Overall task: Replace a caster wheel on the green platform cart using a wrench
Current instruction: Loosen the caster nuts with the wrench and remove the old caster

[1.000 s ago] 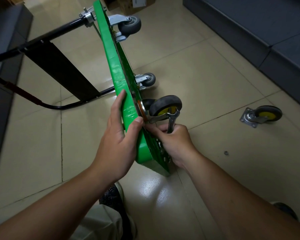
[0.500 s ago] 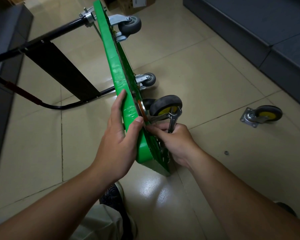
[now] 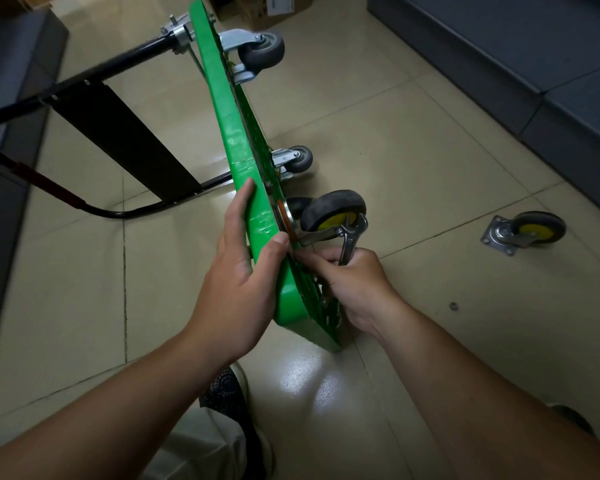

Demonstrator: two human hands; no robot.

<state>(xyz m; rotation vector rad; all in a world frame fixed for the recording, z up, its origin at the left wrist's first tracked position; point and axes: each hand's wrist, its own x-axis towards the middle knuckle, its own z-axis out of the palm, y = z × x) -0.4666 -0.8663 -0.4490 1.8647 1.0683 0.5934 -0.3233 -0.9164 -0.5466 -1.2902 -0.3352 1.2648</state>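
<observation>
- Beige tiled floor [image 3: 413, 140], glossy; dark grey step along the upper right edge, cardboard boxes [image 3: 274, 5] at top centre.
- green platform cart [image 3: 229, 109] stands on its long edge, running from top centre down to frame centre; underside faces right, black handle [image 3: 125, 58] lies out to the upper left.
- left hand [image 3: 243, 282], centre: grip clamps the cart's upper edge, thumb over the rim, fingers flat along the left face.
- right hand [image 3: 354, 282], just right of it: grip curled round a wrench [image 3: 349, 237].
- Wrench head sits against the metal bracket of the yellow-hub caster [image 3: 333, 211], mounted on the underside near the cart's near end.
- Two grey casters [image 3: 262, 50] [image 3: 300, 159] are mounted farther up.
- loose caster [image 3: 530, 232] with plate lies on the floor at mid right, well apart from the cart.
- small nut [image 3: 453, 305] lies on the floor right of the right hand.
- Dark shoe [image 3: 227, 386] at bottom centre.
</observation>
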